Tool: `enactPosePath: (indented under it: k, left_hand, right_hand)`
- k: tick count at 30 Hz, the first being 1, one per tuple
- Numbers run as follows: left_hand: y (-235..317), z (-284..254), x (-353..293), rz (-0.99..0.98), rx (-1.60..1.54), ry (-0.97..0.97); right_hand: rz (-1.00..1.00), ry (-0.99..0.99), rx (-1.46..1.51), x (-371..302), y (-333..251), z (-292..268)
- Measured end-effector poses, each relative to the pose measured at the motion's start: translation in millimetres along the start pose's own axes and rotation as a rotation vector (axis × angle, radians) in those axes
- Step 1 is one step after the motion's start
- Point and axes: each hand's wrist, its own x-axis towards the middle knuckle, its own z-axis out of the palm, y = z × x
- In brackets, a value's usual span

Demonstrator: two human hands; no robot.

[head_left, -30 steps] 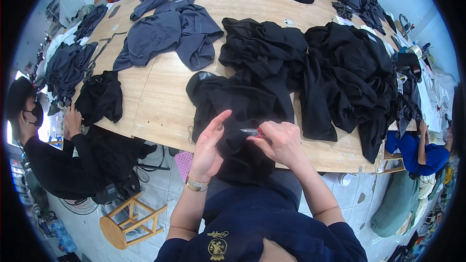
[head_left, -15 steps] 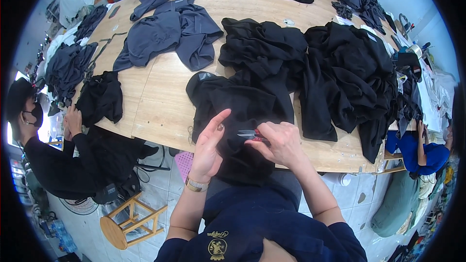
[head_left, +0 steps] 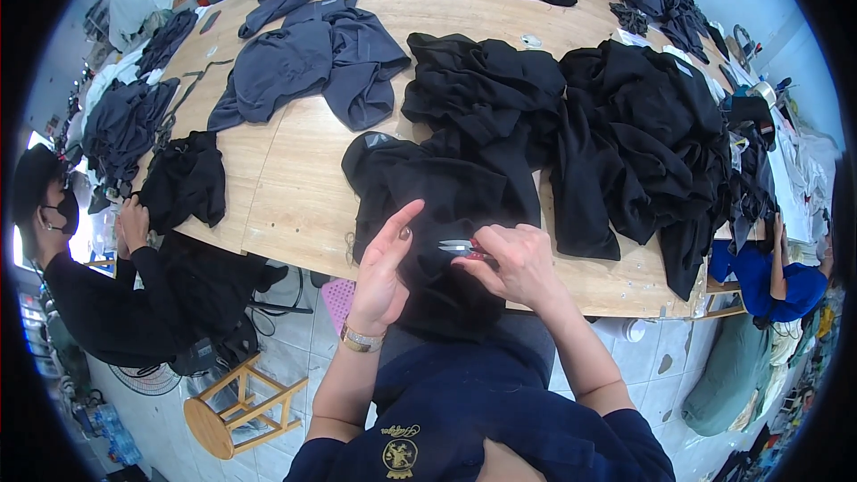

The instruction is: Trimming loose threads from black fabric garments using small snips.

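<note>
My right hand is closed round a pair of thread snips with red handles, and their two metal blades point left. Opposite the blade tips, my left hand is held up with its thumb and a long finger apart; nothing shows in it. Both hands are over a black garment that lies on the table and hangs down over its near edge into my lap. A small grey patch shows at the garment's far left corner.
The wooden table carries more black garments to the right and dark blue-grey garments at the far left. Co-workers handle cloth around it. A wooden stool stands on the floor at lower left.
My hands and the snips stay almost still. At the far left of the table, a co-worker's hands have come together over the grey-blue cloth.
</note>
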Motion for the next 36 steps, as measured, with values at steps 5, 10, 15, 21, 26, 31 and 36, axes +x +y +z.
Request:
enactPosePath:
  k: [5, 10, 15, 21, 26, 31, 36]
  left_hand:
    - [-3, -2, 0, 0.010, 0.030, 0.026]
    - [-2, -4, 1, 0.013, 0.020, 0.061]
    - [-1, -3, 3, -0.024, -0.044, 0.017]
    - [-5, -8, 5, -0.015, -0.034, 0.035]
    - [-4, -10, 4, -0.038, 0.069, 0.043]
    - [-2, -1, 3, 0.047, 0.275, 0.005]
    - [-2, -5, 7, 0.138, 0.156, 0.010]
  right_hand:
    - [-0.021, 0.001, -0.023, 2, 0, 0]
    - [0.145, 0.105, 0.169, -1, 4, 3]
    - [0.400, 0.111, 0.549, -1, 8, 14]
    - [0.452, -0.006, 0.889, 3, 7, 23]
    - [0.415, 0.147, 1.015, 5, 7, 26]
    - [0.453, 0.079, 1.072, 6, 8, 24]
    - [0.453, 0.086, 1.114, 3, 12, 28]
